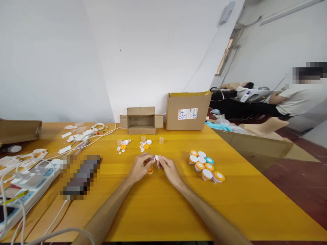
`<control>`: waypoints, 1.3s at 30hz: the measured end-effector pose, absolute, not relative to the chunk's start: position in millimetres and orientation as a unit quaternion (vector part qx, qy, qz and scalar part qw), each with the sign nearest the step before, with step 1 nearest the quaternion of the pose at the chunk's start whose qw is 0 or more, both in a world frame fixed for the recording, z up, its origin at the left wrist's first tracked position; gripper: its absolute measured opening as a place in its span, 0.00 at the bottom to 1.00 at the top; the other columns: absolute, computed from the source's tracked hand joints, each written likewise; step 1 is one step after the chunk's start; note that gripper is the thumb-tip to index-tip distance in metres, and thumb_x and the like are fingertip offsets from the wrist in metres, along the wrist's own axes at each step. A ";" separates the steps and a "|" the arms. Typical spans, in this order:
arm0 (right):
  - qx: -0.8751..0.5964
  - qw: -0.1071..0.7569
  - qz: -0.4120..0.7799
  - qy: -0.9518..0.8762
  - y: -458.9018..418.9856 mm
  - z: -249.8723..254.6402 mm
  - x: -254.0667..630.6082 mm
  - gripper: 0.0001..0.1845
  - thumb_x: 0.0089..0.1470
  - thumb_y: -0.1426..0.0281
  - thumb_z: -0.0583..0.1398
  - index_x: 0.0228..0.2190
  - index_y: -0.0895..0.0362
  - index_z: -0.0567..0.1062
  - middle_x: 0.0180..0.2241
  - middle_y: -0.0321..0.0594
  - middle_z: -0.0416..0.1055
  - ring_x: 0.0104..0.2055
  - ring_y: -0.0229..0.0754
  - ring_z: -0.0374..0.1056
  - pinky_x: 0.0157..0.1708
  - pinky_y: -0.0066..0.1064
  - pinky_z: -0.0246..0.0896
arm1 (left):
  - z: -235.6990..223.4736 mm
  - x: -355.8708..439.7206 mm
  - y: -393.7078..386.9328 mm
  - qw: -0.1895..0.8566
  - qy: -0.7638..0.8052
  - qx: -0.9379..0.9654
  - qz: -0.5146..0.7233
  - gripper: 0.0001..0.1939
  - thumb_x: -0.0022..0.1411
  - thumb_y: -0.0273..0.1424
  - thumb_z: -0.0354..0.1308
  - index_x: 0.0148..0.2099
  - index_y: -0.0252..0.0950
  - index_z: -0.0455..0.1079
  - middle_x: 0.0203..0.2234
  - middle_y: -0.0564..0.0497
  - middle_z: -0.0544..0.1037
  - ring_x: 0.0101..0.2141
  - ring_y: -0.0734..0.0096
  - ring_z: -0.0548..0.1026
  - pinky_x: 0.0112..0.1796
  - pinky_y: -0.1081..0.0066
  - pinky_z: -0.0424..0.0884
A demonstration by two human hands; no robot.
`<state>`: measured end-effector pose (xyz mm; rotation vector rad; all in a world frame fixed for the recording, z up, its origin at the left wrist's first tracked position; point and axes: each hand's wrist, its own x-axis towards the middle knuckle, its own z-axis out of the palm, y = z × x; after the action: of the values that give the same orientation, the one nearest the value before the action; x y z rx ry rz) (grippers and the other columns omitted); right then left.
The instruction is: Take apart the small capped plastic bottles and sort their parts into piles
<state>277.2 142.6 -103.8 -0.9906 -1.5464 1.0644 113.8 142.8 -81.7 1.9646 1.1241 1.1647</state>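
Both my hands meet over the middle of the yellow table (pixel 163 204). My left hand (pixel 139 168) is closed around a small container with an orange cap (pixel 150 170). My right hand (pixel 168 170) pinches a small white piece (pixel 156 158) against the top of that container. To the right lies a cluster of several small jars with orange, white and teal caps (pixel 205 166). Beyond my hands lie loose caps, small clear cups and white bits (pixel 144 144).
An open small cardboard box (pixel 141 120) and a larger closed one (pixel 187 111) stand against the wall. Power strips and cables (pixel 28 183) cover the left side. Another person (pixel 293 95) sits at the far right. The table's right edge drops to a red floor.
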 end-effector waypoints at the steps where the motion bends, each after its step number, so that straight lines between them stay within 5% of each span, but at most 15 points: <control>1: -0.414 0.497 0.436 -0.626 143.2 -103.9 277.4 0.35 0.54 0.36 0.49 0.21 0.53 0.68 0.20 0.35 0.66 0.26 0.42 0.63 0.30 0.32 0.60 | -82.5 114.0 144.1 0.291 0.426 0.735 0.439 0.12 0.62 0.37 0.57 0.38 0.37 0.79 0.29 0.50 0.78 0.30 0.68 0.72 0.35 0.71 0.69; 9: -0.467 0.545 0.408 -0.564 147.6 -104.8 279.8 0.36 0.50 0.34 0.52 0.23 0.54 0.71 0.22 0.38 0.69 0.26 0.43 0.63 0.28 0.33 0.59 | -91.5 118.7 154.5 0.279 0.470 0.730 0.411 0.09 0.58 0.29 0.58 0.37 0.37 0.80 0.27 0.51 0.76 0.28 0.69 0.72 0.34 0.71 0.68; 21: -0.454 0.556 0.403 -0.568 147.1 -105.1 281.0 0.28 0.51 0.42 0.58 0.27 0.56 0.76 0.23 0.37 0.72 0.26 0.42 0.67 0.28 0.31 0.62 | -94.0 119.5 155.7 0.335 0.470 0.688 0.439 0.12 0.60 0.37 0.58 0.40 0.36 0.79 0.36 0.47 0.82 0.35 0.64 0.77 0.39 0.68 0.72; 31: -0.389 0.551 0.442 -0.591 146.3 -107.7 280.5 0.20 0.50 0.51 0.64 0.36 0.54 0.81 0.37 0.43 0.80 0.40 0.48 0.75 0.43 0.38 0.70 | -86.9 120.4 151.9 0.430 0.411 0.639 0.488 0.14 0.57 0.42 0.63 0.37 0.36 0.78 0.33 0.49 0.83 0.35 0.65 0.78 0.40 0.69 0.72; 39: -0.422 0.533 0.375 -0.630 143.8 -106.4 280.6 0.22 0.55 0.51 0.59 0.35 0.55 0.81 0.35 0.44 0.80 0.37 0.48 0.74 0.37 0.35 0.68 | -85.4 120.6 148.8 0.405 0.417 0.649 0.491 0.11 0.56 0.39 0.64 0.36 0.37 0.76 0.31 0.50 0.81 0.34 0.68 0.76 0.38 0.71 0.69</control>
<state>280.6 143.8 -106.4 -1.0056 -1.5023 0.8933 120.6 148.8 -85.4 1.6366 1.0532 1.2379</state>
